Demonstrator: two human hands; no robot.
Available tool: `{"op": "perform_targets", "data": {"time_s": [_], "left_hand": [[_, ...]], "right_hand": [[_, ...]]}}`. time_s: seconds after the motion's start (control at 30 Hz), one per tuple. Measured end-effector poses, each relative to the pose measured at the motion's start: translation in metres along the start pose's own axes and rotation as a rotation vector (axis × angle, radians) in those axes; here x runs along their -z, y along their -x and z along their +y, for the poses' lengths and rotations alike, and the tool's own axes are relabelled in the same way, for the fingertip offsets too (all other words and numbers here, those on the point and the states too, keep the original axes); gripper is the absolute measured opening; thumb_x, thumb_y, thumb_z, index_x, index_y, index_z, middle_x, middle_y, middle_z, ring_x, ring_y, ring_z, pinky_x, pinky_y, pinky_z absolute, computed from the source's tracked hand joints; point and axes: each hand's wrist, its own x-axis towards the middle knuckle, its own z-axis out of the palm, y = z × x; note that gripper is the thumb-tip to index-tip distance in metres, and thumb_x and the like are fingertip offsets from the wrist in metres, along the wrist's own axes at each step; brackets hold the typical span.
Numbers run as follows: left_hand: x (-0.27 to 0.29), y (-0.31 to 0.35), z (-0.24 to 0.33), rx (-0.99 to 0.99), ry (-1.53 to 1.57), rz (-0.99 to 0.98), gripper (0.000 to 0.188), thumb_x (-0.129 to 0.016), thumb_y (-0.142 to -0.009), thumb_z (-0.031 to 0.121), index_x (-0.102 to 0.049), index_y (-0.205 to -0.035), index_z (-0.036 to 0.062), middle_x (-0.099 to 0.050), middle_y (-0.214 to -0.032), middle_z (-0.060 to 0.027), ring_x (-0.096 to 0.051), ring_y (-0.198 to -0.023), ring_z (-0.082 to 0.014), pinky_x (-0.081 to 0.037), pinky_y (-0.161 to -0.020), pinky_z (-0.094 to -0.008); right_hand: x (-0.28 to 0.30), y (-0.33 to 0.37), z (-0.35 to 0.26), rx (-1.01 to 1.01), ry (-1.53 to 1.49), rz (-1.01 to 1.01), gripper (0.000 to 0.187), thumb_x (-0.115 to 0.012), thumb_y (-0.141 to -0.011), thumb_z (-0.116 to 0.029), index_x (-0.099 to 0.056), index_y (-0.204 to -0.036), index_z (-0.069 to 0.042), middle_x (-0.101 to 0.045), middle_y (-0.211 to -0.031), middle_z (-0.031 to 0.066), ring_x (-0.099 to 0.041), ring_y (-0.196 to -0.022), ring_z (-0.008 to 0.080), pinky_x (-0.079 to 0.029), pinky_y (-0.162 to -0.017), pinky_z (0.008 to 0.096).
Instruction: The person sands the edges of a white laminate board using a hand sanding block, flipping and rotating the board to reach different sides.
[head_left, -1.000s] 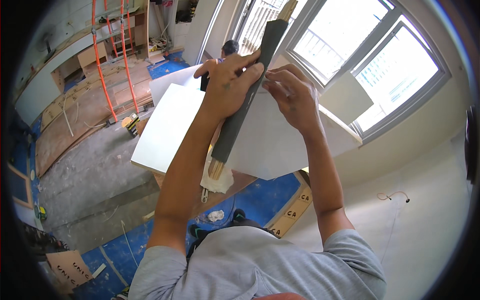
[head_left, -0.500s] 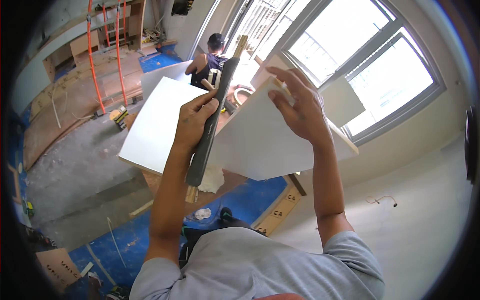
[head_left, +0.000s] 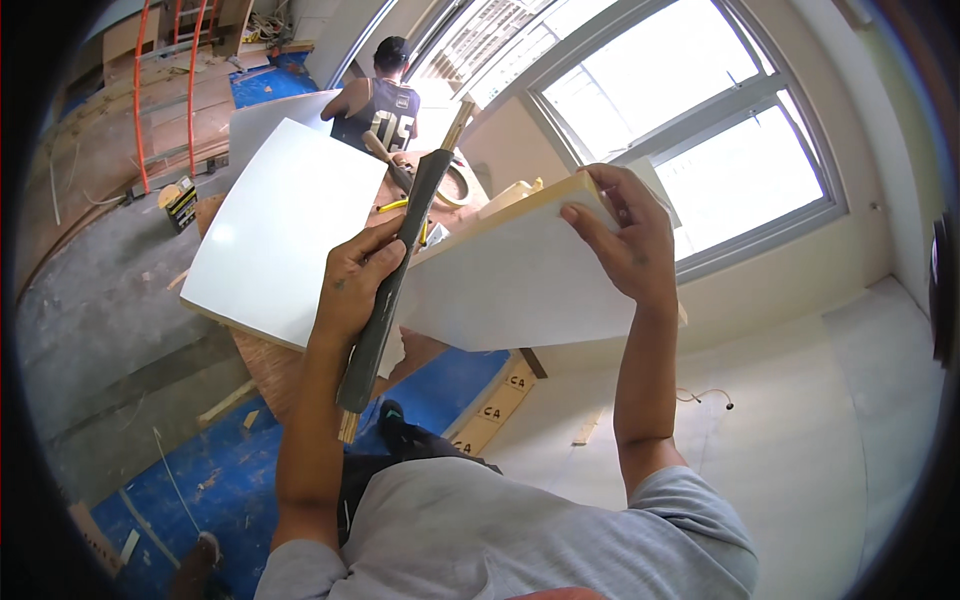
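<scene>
My left hand [head_left: 352,290] is closed round a long, dark grey sleeve-like strip [head_left: 372,345], with bare wooden ends [head_left: 459,125] sticking out at its top and bottom. It is held at a slant in front of the work table. My right hand [head_left: 640,240] grips the upper corner of a white panel [head_left: 520,275] with a pale wood edge, thumb on its face and fingers over the edge. That panel stands tilted. Left of the strip lies another white panel [head_left: 285,230], flat on the table.
Beyond the strip are a wooden-handled tool [head_left: 385,152], a tape roll [head_left: 453,185] and a yellow-handled tool [head_left: 393,206]. A co-worker [head_left: 378,112] is at the back, facing away. An orange ladder [head_left: 192,95] stands far left. Blue sheeting [head_left: 258,480] covers part of the floor.
My right hand, spread above the panel before, has closed on its corner, and the panel now stands tilted differently. My left hand and the strip sit lower and further left.
</scene>
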Motion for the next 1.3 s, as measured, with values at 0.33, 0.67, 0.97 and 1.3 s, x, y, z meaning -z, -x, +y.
{"op": "perform_targets", "data": {"time_s": [0.33, 0.67, 0.97, 1.3], "left_hand": [[-0.001, 0.0, -0.01, 0.077, 0.023, 0.009, 0.036, -0.062, -0.098, 0.008, -0.067, -0.132, -0.0028, -0.069, -0.103, -0.005, -0.062, -0.086, -0.0089, -0.05, -0.076, -0.0228], [-0.029, -0.015, 0.017, -0.15, -0.133, -0.036, 0.039, -0.063, -0.099, 0.011, -0.065, -0.135, -0.003, -0.067, -0.105, -0.0048, -0.06, -0.09, -0.0086, -0.049, -0.078, -0.0236], [-0.111, -0.092, 0.102, -0.485, -0.379, -0.166, 0.045, -0.069, -0.097, 0.021, -0.065, -0.136, -0.001, -0.067, -0.106, -0.0066, -0.061, -0.088, -0.0132, -0.047, -0.085, -0.0267], [-0.093, -0.011, 0.079, -0.248, -0.516, -0.059, 0.042, -0.067, -0.098, 0.019, -0.066, -0.133, -0.0037, -0.071, -0.109, -0.007, -0.064, -0.096, -0.0132, -0.049, -0.089, -0.028]], "right_hand": [[-0.006, -0.006, 0.014, 0.126, -0.021, 0.139, 0.037, -0.083, -0.086, -0.007, -0.073, -0.122, -0.005, -0.073, -0.112, 0.0084, -0.068, -0.101, 0.015, -0.055, -0.086, 0.0318], [-0.006, -0.009, 0.029, 0.291, -0.015, 0.223, 0.025, -0.08, -0.086, -0.003, -0.076, -0.111, -0.003, -0.075, -0.11, 0.0091, -0.071, -0.091, 0.0198, -0.055, -0.077, 0.0321], [-0.009, -0.006, 0.027, 0.245, -0.105, 0.305, 0.025, -0.082, -0.086, -0.014, -0.071, -0.107, -0.004, -0.075, -0.101, 0.0099, -0.071, -0.081, 0.0232, -0.056, -0.071, 0.035], [-0.007, -0.002, 0.037, 0.28, -0.146, 0.284, 0.024, -0.078, -0.088, -0.017, -0.069, -0.106, -0.005, -0.074, -0.101, 0.0124, -0.071, -0.084, 0.0343, -0.055, -0.074, 0.0425]]}}
